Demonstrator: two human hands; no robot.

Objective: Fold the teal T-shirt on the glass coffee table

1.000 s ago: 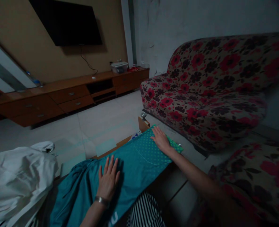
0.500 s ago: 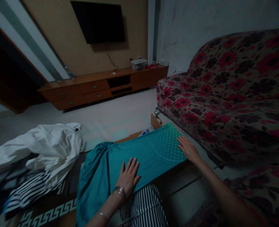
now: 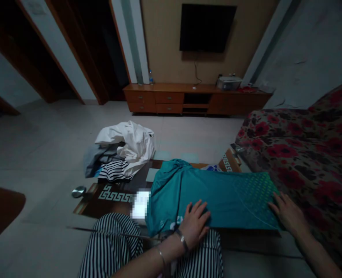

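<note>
Teal shirt (image 3: 214, 208) lies beneath the left hand (image 3: 195, 224) and right hand (image 3: 288, 214), 2 grips released, white clothes (image 3: 130, 144) just beyond.

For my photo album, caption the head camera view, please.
Left hand and right hand rest on a teal shirt spread over a low patterned table beside a floral sofa.

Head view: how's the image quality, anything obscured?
Head view: dim overall, darkest at the corners; wide-angle distortion makes the wooden door frame lean. A pixelated patch hides the area at the edge of the teal garment. The left hand and right hand remain clearly readable, without obvious motion blur.
</note>
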